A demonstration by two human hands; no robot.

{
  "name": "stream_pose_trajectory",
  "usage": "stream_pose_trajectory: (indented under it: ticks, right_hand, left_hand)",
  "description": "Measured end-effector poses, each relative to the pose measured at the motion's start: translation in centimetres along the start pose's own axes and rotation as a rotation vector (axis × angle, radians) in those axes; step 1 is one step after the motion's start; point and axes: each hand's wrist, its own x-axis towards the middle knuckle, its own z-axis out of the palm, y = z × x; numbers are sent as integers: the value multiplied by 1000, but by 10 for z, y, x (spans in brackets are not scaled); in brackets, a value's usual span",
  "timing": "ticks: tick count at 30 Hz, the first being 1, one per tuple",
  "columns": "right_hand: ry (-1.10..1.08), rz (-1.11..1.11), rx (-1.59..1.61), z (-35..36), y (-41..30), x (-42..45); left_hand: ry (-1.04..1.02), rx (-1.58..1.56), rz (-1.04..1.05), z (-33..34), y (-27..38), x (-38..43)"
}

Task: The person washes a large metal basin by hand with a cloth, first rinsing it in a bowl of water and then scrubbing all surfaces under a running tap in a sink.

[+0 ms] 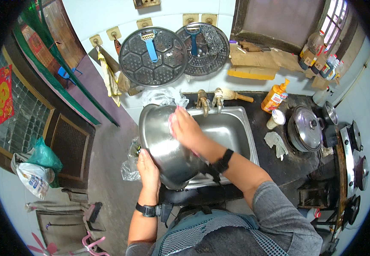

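A large stainless steel pot (162, 144) is tipped on its side over the left part of a steel sink (226, 131). My left hand (148, 169) grips its rim at the lower left. Against the pot's outer wall my right hand (186, 128) presses a pink and white cloth (173, 124), mostly hidden under the fingers. The right forearm crosses over the sink basin. Two brass taps (210, 100) stand at the back edge of the sink; no water is seen running from them.
An orange detergent bottle (274, 96), a white cup (275, 119), a grey rag (275, 145) and a lidded pot (305, 128) stand or lie on the dark counter to the right. Behind the taps lies a wooden-handled brush (236, 95). Perforated steamer plates (153, 72) hang on the tiled wall.
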Motion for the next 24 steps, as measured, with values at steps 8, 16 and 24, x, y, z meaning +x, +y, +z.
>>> stream_pose_trajectory:
  ticks: [8, 16, 24]
  right_hand:
    - [-153, -482, -153, 20, -59, -17]
    - [-576, 93, -287, -8, -50, 91]
    - [-224, -543, -422, 21, -49, -40]
  left_hand:
    - [-32, 214, 250, 6, 2, -10]
    - [-96, 191, 188, 4, -8, -15]
    - [-176, -556, -421, 20, 10, 30]
